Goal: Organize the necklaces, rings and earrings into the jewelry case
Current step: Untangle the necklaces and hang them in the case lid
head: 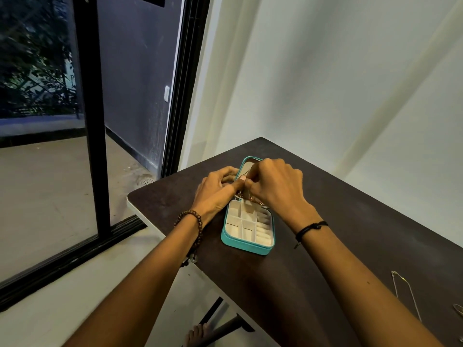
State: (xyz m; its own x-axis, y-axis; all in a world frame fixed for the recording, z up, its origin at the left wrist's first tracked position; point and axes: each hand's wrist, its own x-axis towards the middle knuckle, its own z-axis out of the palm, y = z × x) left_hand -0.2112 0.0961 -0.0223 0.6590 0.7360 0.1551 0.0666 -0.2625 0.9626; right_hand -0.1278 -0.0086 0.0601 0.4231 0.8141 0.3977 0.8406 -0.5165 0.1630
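Nearest the person, well to the right of the teal oblong jewelry case [246,247], a thin silver chain necklace [405,291] lies loose on the dark brown bench [350,221]. A small metal piece [459,309] further right of the case is cut off by the frame's edge and too partial to name.

The case lies open. Its near half is a white tray of square compartments with padded ring rolls along its right side, and I can make out nothing stored in them.

Over the far edge of that tray both hands meet. The left hand [217,189], with a wooden bead bracelet at the wrist, and the right hand [275,184], with a black cord, each have the grip pressed together on a fine copper-coloured chain necklace [241,195]. Part of the chain bunches just beneath them, at the case's hinge line.

Beyond the hands stands the case's teal-rimmed lid [250,160], its lining mostly hidden.

The step in hand looks like fixing this necklace into the lid, with the rest of the task barely begun. The next move likely calls for seating the chain without tangling it, then letting go and reaching right of the case for the silver chain.
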